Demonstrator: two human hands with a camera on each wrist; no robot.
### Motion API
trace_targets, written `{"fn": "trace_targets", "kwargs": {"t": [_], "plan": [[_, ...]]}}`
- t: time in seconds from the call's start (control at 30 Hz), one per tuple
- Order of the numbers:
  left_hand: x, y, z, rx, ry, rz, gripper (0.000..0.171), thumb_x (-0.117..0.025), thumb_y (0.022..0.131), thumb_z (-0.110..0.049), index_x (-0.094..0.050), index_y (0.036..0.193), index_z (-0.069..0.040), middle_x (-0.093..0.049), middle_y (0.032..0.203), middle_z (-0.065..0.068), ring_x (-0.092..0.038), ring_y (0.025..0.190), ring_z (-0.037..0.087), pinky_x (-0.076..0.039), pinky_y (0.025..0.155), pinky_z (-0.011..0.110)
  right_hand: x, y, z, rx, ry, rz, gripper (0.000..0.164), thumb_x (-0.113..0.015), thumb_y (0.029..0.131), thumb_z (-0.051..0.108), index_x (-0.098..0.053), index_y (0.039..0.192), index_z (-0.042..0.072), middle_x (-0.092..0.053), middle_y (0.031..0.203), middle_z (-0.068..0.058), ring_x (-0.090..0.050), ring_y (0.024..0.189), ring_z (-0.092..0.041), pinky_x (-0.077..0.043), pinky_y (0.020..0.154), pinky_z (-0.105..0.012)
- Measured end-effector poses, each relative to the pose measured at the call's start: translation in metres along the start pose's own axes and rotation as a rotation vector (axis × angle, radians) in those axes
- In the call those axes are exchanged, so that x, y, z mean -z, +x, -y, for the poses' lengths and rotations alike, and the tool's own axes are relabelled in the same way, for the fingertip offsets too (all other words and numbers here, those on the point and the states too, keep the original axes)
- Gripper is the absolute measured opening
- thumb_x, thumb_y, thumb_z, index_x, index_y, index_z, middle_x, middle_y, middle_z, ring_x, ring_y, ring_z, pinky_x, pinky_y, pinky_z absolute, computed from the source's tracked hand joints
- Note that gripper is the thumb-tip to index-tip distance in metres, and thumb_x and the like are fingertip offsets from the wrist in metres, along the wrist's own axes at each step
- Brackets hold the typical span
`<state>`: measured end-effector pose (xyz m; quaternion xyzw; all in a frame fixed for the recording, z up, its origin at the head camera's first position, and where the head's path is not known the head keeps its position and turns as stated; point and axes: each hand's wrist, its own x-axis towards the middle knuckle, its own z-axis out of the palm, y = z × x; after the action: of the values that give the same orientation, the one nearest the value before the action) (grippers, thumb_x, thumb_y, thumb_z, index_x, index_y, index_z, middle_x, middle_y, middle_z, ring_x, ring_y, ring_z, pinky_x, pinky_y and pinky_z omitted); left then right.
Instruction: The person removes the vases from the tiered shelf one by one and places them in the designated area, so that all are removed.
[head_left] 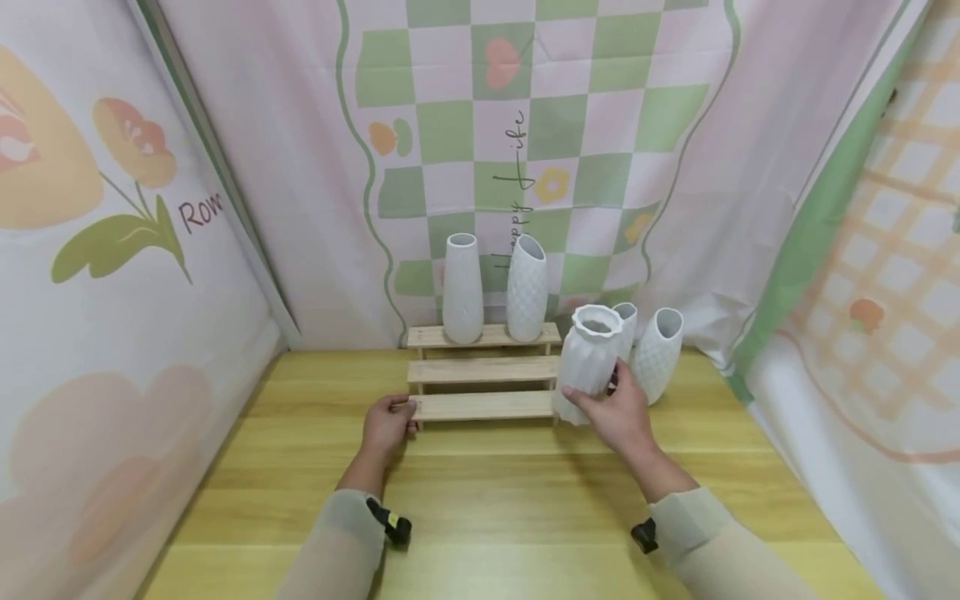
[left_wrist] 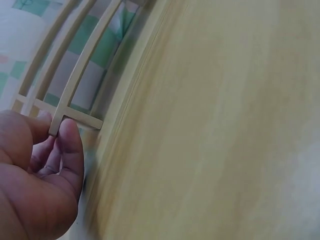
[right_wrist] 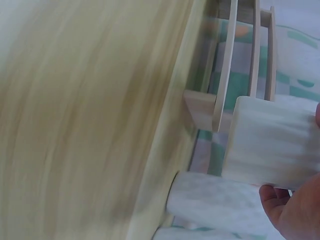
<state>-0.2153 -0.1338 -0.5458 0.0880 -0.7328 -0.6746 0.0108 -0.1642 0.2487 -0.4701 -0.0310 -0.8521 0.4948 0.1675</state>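
Note:
A three-tier wooden shelf (head_left: 483,406) stands on the table. My left hand (head_left: 388,425) pinches the left end of its lowest tier; in the left wrist view, thumb and fingers close on the board's corner (left_wrist: 56,127). With my right hand (head_left: 621,410) I grip a white fluted vase (head_left: 588,358) with a scalloped rim, held upright by the shelf's right end. The right wrist view shows the vase's base (right_wrist: 265,142) raised off the table. On the top tier stand a tall smooth white vase (head_left: 463,292) and a diamond-textured vase (head_left: 527,292) with a slanted mouth.
Right of the shelf, a textured white vase (head_left: 660,354) stands on the wooden table (head_left: 480,500). Another white vase (head_left: 627,321) is partly hidden behind the held one. Printed cloth (head_left: 442,133) hangs behind the table and along both sides.

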Motion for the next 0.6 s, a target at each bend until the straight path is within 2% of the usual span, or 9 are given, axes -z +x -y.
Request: {"fn": "trace_targets", "kwargs": {"t": [0.27, 0.6], "plan": [[-0.001, 0.002, 0.004, -0.007, 0.006, 0.004, 0.048, -0.078, 0.096, -0.02, -0.059, 0.133, 0.006, -0.071, 0.098, 0.018, -0.066, 0.064, 0.017, -0.058, 0.059, 0.027, 0.009, 0.004, -0.011, -0.044, -0.027, -0.036, 0.102, -0.09, 0.08, 0.046, -0.036, 0.155, 0.002, -0.052, 0.146, -0.026, -0.052, 0.131, -0.045, -0.046, 0.108, -0.062], [-0.004, 0.002, 0.008, -0.019, -0.009, -0.031, 0.045, -0.078, 0.096, -0.019, -0.061, 0.13, 0.006, -0.071, 0.098, 0.018, -0.067, 0.063, 0.016, -0.058, 0.059, 0.027, 0.014, 0.007, -0.024, -0.059, -0.056, -0.065, 0.1, -0.091, 0.079, 0.041, -0.037, 0.154, 0.002, -0.051, 0.147, -0.027, -0.051, 0.132, -0.047, -0.044, 0.11, -0.063]]}}
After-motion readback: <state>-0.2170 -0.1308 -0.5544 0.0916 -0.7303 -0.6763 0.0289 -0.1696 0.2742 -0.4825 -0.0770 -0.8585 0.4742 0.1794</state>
